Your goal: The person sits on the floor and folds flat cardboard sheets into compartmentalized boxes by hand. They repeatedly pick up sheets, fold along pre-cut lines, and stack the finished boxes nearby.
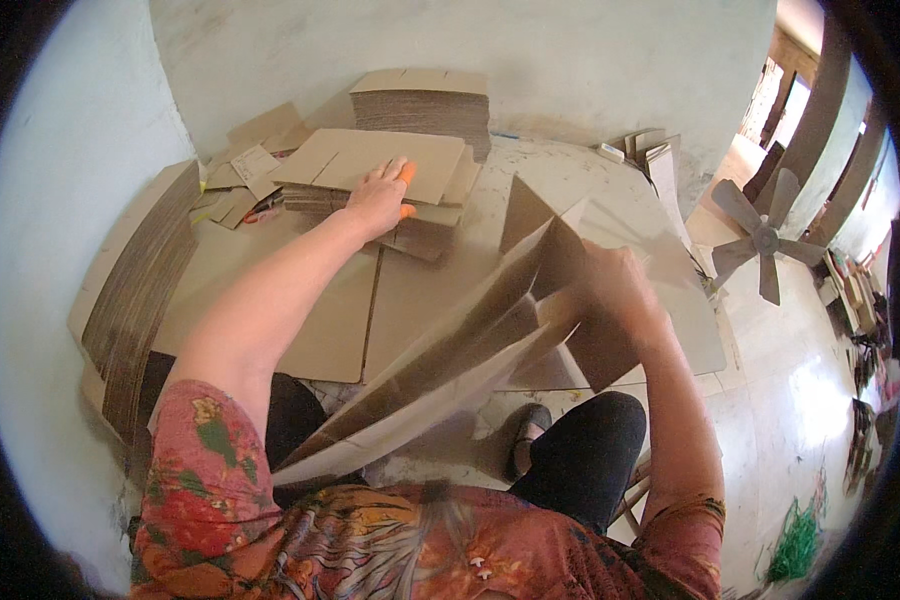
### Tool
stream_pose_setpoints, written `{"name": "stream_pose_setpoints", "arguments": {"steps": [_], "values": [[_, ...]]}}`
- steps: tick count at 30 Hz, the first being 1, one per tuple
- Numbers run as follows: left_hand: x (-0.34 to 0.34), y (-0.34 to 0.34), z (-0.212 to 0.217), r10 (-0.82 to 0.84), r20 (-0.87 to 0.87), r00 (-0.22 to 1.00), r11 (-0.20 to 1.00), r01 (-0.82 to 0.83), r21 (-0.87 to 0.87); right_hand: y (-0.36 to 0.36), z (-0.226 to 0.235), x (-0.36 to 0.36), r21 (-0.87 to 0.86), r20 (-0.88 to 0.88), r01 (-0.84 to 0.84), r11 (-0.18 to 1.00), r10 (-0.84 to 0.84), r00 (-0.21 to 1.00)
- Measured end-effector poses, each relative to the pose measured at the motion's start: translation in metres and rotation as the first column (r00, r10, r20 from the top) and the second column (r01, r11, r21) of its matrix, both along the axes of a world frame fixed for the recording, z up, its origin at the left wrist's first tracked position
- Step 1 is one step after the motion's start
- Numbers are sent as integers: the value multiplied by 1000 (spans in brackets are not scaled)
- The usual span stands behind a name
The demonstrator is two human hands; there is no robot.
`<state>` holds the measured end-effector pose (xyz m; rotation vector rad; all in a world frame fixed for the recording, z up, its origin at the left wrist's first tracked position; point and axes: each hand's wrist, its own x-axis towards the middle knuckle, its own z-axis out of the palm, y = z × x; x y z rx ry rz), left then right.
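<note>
Resting on the top sheet (315,152) of an uneven cardboard stack (410,242), the left hand (375,200) has its fingers loosely spread, with orange at two tips; from my distant seat I cannot tell whether its thumb hooks the edge. The right hand (622,285) is blurred, but I read it as closed about the upper end of a folded cardboard piece (420,390), which slants down leftward from that hand towards the lap. Just beyond the left hand stands a neater stack (420,112); well to its left, a tall pile (135,300) leans by the wall, and nearer the body than that hand lies a wide board (295,315). My worry is the one-ended hold: with nothing I can see steadying the long lower end, the piece could twist, crease or snag on the shirt (410,530). Under the left hand, the layers sit askew, so a sideways drag could slide several off together, and a careless thumb might meet a raw edge
</note>
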<state>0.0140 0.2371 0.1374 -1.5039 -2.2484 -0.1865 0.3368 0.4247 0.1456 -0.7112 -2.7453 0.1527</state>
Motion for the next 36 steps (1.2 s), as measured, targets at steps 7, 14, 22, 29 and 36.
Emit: {"name": "stream_pose_setpoints", "arguments": {"steps": [7,14,22,29,36], "values": [[-22,26,4,92,70,993,996,-91,-21,18,10,9,66,-93,227,972,-220,971],[7,-3,47,-213,419,883,928,48,370,-50,22,20,-289,-591,-114,951,-83,803],[169,-35,51,-809,198,554,581,701,413,-69,18,21,-614,-598,-787,68,-691,406],[156,-71,34,-70,797,600,962,251,-104,-70,11,103,-530,-829,-577,621,-525,196],[150,-97,43,-165,697,698,958,282,-55,-76,-19,144,-564,-792,-236,791,-437,426]]}}
